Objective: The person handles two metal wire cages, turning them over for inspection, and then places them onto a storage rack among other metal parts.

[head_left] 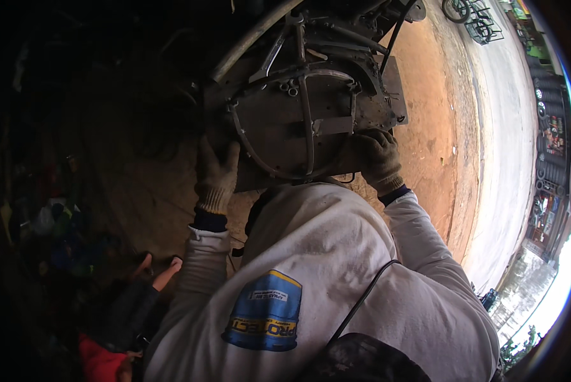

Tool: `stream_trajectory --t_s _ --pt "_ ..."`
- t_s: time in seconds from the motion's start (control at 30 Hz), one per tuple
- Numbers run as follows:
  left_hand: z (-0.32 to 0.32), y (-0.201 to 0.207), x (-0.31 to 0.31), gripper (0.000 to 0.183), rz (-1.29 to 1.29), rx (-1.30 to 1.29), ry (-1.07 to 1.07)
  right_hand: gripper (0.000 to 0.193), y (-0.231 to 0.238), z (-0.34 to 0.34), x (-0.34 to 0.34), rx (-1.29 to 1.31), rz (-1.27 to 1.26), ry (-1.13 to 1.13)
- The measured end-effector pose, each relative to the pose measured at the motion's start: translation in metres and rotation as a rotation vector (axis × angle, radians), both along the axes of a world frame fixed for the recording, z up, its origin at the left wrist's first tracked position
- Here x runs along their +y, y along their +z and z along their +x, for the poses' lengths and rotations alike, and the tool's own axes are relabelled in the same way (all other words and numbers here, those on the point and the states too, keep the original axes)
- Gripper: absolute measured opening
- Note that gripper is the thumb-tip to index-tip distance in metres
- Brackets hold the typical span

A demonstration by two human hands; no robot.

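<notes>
In front of me is a dark metal frame (pixel 309 124) with a curved rod and crossing bars. It rests over a flat, dark metal plate (pixel 272 137). My left hand (pixel 216 167), in a knitted work glove, is at the plate's near left edge, thumb spread apart from the fingers; its fingertips fade into shadow. At the near right corner is my right hand (pixel 381 159), gloved too, fingers curled over the metalwork's edge. A small flat metal piece (pixel 333 125) spans the frame beside it. A ring-ended metal part (pixel 292 89) lies farther in.
A long bent tube (pixel 253 41) rises at the far left of the metalwork. A person in red (pixel 104 363) is at the lower left, legs stretched towards me. Bare earth (pixel 425 83) and a paved road (pixel 501 108) run along the right, with a cart (pixel 484 28) at the far end.
</notes>
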State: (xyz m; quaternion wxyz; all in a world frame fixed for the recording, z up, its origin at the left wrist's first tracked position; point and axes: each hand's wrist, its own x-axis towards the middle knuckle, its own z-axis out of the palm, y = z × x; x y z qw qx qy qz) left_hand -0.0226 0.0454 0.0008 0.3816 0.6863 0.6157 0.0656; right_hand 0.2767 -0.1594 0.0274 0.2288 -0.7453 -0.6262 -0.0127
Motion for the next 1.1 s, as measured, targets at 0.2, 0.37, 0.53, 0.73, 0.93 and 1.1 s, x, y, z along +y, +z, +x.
stream_trajectory --t_s 0.2,0.37,0.53,0.73,0.93,1.1 --pt "0.003 0.008 -0.001 0.090 -0.017 0.059 0.003 0.033 -0.002 0.000 -0.002 0.020 -0.013 -0.023" --pt "0.008 0.024 -0.001 0.090 -0.107 0.123 0.017 0.033 -0.006 0.002 -0.004 0.021 -0.021 -0.022" --pt "0.006 0.019 0.000 0.091 -0.087 0.090 0.012 0.033 -0.007 0.002 -0.004 0.022 -0.024 -0.018" --pt "0.002 0.011 0.001 0.092 -0.060 0.070 -0.025 0.032 -0.003 0.001 -0.003 0.022 -0.027 -0.025" --pt "0.004 0.017 0.000 0.092 -0.088 0.102 -0.012 0.033 0.001 0.001 0.000 0.032 0.008 0.005" --pt "0.003 0.015 0.000 0.093 -0.079 0.111 -0.016 0.033 0.001 0.001 0.000 0.016 0.004 0.001"
